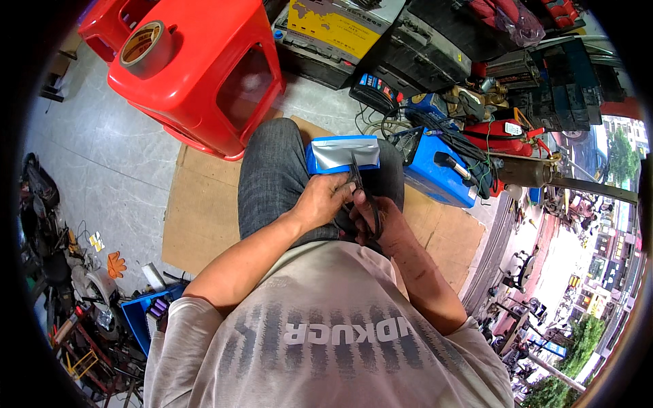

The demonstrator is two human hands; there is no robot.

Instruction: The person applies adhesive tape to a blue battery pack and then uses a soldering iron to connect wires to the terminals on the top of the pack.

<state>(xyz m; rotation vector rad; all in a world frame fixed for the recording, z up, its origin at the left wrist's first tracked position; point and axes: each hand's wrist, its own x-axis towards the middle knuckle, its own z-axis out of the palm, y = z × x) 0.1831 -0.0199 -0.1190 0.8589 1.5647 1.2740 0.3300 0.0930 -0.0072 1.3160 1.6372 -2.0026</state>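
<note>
Above my lap lies a blue block-shaped pack [314, 163] with a strip of silver tape [343, 151] across its upper face. My left hand [323, 199] is closed on the near edge of the pack, thumb toward the right. In my right hand [379, 216] is a pair of dark-handled scissors [371, 204], fingers wrapped round the handles. The blades point away from me and reach over the silver tape. Whether they are cutting it I cannot tell. Some fingers of both hands are hidden beneath.
A red plastic stool [197, 61] at the far left bears a tape roll [146, 49]. Cardboard [204, 211] covers the floor under me. On the right stand a blue boxy device [439, 166] with cables and a red extinguisher [500, 136]. A blue bin [139, 313] is at the left.
</note>
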